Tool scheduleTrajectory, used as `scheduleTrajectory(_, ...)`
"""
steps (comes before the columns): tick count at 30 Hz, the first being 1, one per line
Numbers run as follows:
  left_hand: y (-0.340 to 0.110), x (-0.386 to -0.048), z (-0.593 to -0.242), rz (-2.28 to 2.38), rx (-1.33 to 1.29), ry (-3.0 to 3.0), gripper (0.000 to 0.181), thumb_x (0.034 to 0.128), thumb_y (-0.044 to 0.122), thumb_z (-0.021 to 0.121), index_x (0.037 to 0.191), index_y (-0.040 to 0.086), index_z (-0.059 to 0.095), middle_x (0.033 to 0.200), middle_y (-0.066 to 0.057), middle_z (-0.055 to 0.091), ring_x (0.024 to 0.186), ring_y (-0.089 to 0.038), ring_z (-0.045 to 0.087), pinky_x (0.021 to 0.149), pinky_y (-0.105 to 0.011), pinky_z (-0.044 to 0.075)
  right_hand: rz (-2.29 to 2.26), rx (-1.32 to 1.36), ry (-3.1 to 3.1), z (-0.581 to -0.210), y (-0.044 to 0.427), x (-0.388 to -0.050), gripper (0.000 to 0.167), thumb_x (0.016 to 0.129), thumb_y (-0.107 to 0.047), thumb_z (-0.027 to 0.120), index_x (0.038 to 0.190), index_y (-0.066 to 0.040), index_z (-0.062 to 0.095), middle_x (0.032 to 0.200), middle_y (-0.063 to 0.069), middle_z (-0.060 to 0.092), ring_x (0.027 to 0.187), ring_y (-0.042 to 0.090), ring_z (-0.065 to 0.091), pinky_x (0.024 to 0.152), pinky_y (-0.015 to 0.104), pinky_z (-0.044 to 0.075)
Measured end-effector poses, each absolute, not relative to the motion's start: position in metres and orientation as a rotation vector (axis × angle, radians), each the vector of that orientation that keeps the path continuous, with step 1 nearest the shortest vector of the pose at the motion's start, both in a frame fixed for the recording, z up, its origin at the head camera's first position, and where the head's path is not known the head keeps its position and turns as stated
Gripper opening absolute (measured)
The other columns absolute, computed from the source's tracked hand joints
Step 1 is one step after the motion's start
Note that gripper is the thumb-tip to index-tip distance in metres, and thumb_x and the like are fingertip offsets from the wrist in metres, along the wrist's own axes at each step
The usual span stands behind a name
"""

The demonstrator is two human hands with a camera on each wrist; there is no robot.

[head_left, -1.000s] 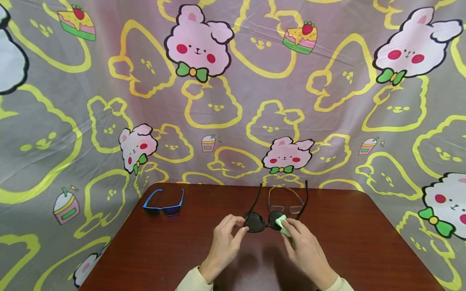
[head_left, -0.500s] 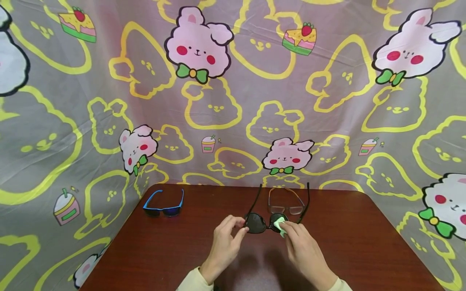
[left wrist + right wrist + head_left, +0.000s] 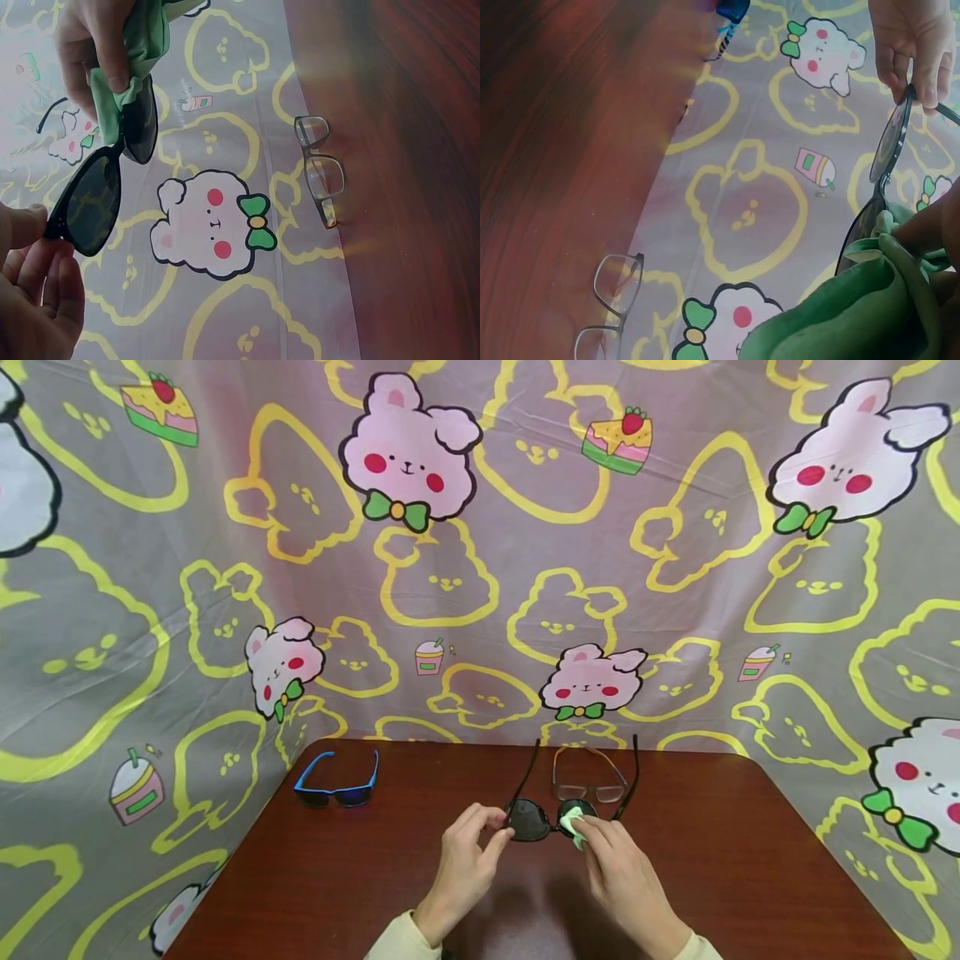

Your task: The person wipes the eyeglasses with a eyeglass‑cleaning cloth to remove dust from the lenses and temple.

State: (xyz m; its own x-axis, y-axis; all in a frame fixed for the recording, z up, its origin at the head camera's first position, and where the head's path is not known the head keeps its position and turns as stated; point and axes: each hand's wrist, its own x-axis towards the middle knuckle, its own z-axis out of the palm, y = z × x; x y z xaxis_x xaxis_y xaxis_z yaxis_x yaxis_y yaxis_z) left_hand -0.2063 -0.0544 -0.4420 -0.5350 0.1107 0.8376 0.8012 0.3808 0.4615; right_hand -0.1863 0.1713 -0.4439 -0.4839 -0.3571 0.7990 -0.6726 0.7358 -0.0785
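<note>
A pair of black sunglasses (image 3: 529,821) is held up above the table, its temples spread and pointing away. My left hand (image 3: 467,864) pinches its left outer corner between thumb and fingers; the left wrist view shows this grip on the frame (image 3: 88,202) closely. With my right hand (image 3: 628,875) I hold a light green cloth (image 3: 573,823) against the right lens, covering part of it. In the right wrist view the bunched cloth (image 3: 855,307) hides much of that lens and some of my fingers.
Behind the sunglasses, clear-lensed eyeglasses (image 3: 589,792) with orange-brown temples lie on the brown table (image 3: 300,877). Blue-framed sunglasses (image 3: 337,795) lie at the back left. A cartoon-printed curtain (image 3: 480,552) surrounds the table's back and sides.
My right hand and the cloth have shifted slightly left across the right lens. The sunglasses have tilted and shifted a little; my left hand keeps nearly the same place.
</note>
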Motion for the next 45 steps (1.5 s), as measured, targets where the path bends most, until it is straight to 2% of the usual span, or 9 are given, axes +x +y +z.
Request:
scheduleTrajectory(14, -0.0559, -0.2083, -0.4427, -1.085, -0.839, -1.935, 0.019, 0.0756, 0.003, 0.076, 0.089, 0.008, 0.064, 0.079, 0.004, 0.057, 0.076, -0.009, 0.056, 0.066, -0.021, 0.046, 0.498, 0.683, -2.148, -0.4392, 0.1653, -0.1864, 0.046, 0.103, -0.027, 0.026, 0.106, -0.001, 0.064, 0.104, 0.010, 0.063, 0.088, 0.023, 0.057, 0.068, 0.034, 0.048)
scheduleTrajectory(16, -0.0561, -0.2085, -0.4427, -1.084, -0.852, -1.930, 0.018, 0.0765, 0.003, 0.076, 0.089, 0.008, 0.063, 0.079, 0.004, 0.057, 0.076, -0.009, 0.056, 0.066, -0.020, 0.046, 0.498, 0.674, -2.147, -0.4394, 0.1651, -0.1869, 0.042, 0.102, -0.023, 0.029, 0.106, -0.002, 0.064, 0.103, 0.009, 0.063, 0.087, 0.022, 0.057, 0.068, 0.034, 0.048)
scheduleTrajectory(20, -0.0561, -0.2097, -0.4427, -1.061, -0.890, -1.894, 0.017, 0.0771, 0.003, 0.074, 0.089, 0.008, 0.063, 0.078, 0.003, 0.057, 0.075, -0.009, 0.055, 0.066, -0.018, 0.045, 0.496, 0.656, -2.138, -0.4396, 0.1647, -0.1871, 0.022, 0.091, -0.007, 0.049, 0.106, -0.002, 0.064, 0.103, 0.009, 0.063, 0.087, 0.022, 0.057, 0.066, 0.034, 0.049)
scheduleTrajectory(22, -0.0559, -0.2101, -0.4428, -1.046, -0.903, -1.879, 0.018, 0.0768, 0.003, 0.074, 0.089, 0.008, 0.063, 0.078, 0.003, 0.057, 0.075, -0.009, 0.055, 0.067, -0.017, 0.045, 0.497, 0.647, -2.131, -0.4397, 0.1645, -0.1871, 0.028, 0.080, 0.002, 0.056, 0.106, -0.002, 0.065, 0.103, 0.009, 0.063, 0.087, 0.022, 0.058, 0.066, 0.035, 0.049)
scheduleTrajectory(24, -0.0557, -0.2101, -0.4431, -1.041, -0.908, -1.877, 0.018, 0.0764, 0.003, 0.074, 0.089, 0.008, 0.063, 0.078, 0.003, 0.057, 0.074, -0.008, 0.055, 0.067, -0.016, 0.044, 0.506, 0.639, -2.132, -0.4394, 0.1646, -0.1875, 0.032, 0.075, 0.006, 0.060, 0.106, -0.001, 0.065, 0.103, 0.010, 0.062, 0.087, 0.023, 0.058, 0.066, 0.036, 0.050)
scheduleTrajectory(30, -0.0549, -0.2109, -0.4441, -1.022, -0.918, -1.876, 0.022, 0.0733, 0.002, 0.076, 0.089, 0.009, 0.062, 0.077, 0.004, 0.057, 0.073, -0.008, 0.054, 0.066, -0.016, 0.044, 0.519, 0.629, -2.125, -0.4378, 0.1646, -0.1900, 0.032, 0.074, 0.005, 0.060, 0.105, -0.002, 0.067, 0.102, 0.013, 0.057, 0.077, 0.021, 0.058, 0.058, 0.033, 0.049)
scheduleTrajectory(36, -0.0541, -0.2104, -0.4447, -1.013, -0.947, -1.876, 0.020, 0.0756, 0.004, 0.075, 0.090, 0.009, 0.062, 0.077, 0.005, 0.057, 0.073, -0.008, 0.054, 0.066, -0.015, 0.043, 0.517, 0.594, -2.121, -0.4384, 0.1644, -0.1893, 0.033, 0.073, 0.006, 0.062, 0.104, -0.002, 0.068, 0.097, 0.009, 0.054, 0.070, 0.017, 0.055, 0.052, 0.030, 0.047)
scheduleTrajectory(45, -0.0548, -0.2087, -0.4445, -1.041, -0.895, -1.907, 0.018, 0.0756, 0.004, 0.076, 0.088, 0.008, 0.063, 0.077, 0.004, 0.057, 0.074, -0.008, 0.054, 0.067, -0.017, 0.044, 0.476, 0.554, -2.124, -0.4397, 0.1649, -0.1891, 0.031, 0.071, 0.007, 0.061, 0.101, 0.001, 0.068, 0.094, 0.008, 0.056, 0.076, 0.022, 0.058, 0.055, 0.036, 0.048)
